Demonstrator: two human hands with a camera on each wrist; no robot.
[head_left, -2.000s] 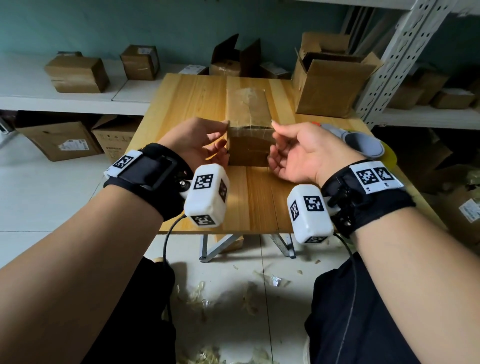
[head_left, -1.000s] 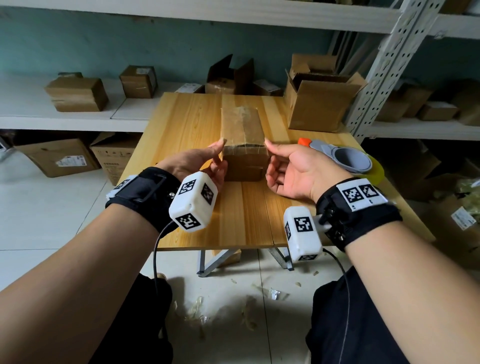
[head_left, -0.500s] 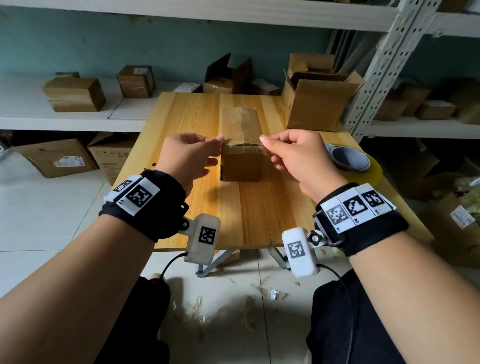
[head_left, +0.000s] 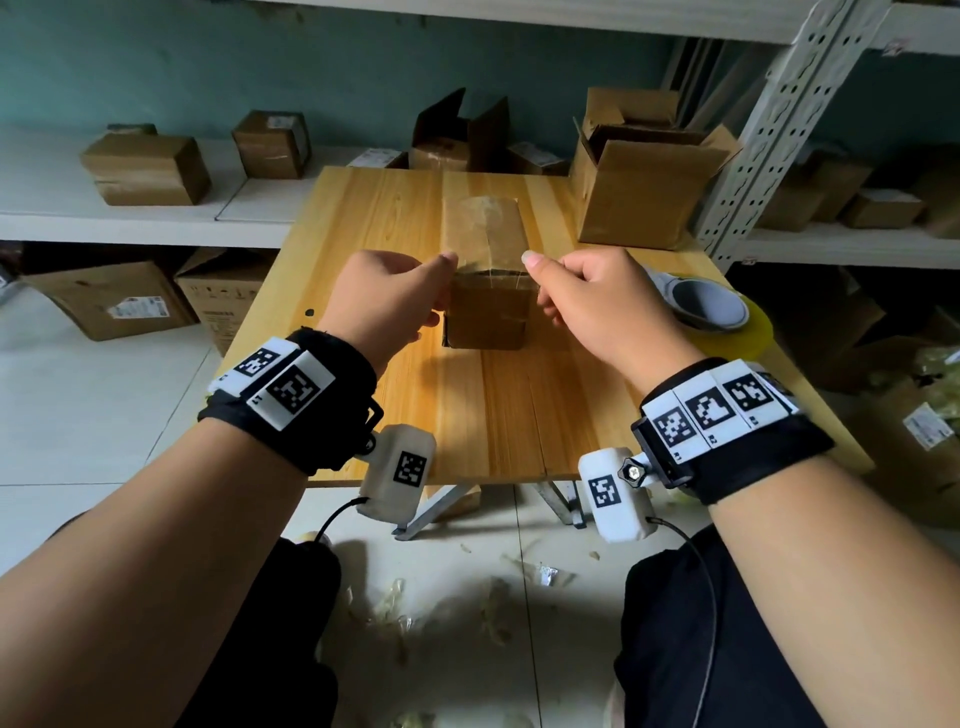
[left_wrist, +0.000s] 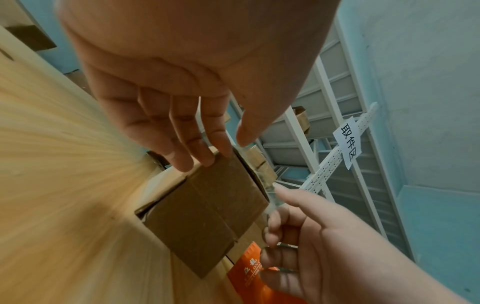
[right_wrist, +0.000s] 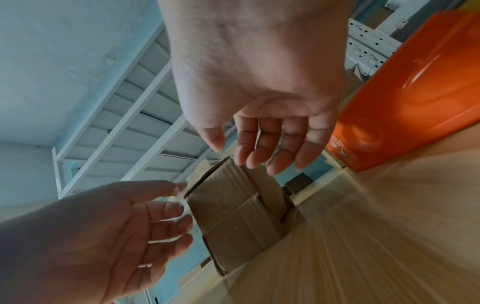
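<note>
A long brown cardboard box (head_left: 488, 319) lies lengthwise in the middle of the wooden table (head_left: 493, 410), with clear tape (head_left: 485, 228) along its top. The tape's near end (head_left: 488, 265) is stretched just above the box's near top edge. My left hand (head_left: 395, 293) pinches its left corner and my right hand (head_left: 587, 296) pinches its right corner, both palms down. The left wrist view shows the box (left_wrist: 205, 209), the left hand (left_wrist: 182, 123) and the right hand (left_wrist: 311, 236) holding the tape (left_wrist: 272, 197). The right wrist view shows the box (right_wrist: 233, 205) below the right hand (right_wrist: 259, 123), with the left hand (right_wrist: 103, 236) opposite.
An open cardboard carton (head_left: 644, 192) stands at the table's back right. A tape roll (head_left: 717, 312) lies at the right edge, with an orange dispenser (right_wrist: 405, 102) by it. White shelves (head_left: 156, 218) with small boxes run behind, and a metal rack post (head_left: 769, 130) stands at right. Scraps litter the floor.
My hands left the sides of the box's near end, turned palms down and rose to its top edge. They now pinch the tape end between them.
</note>
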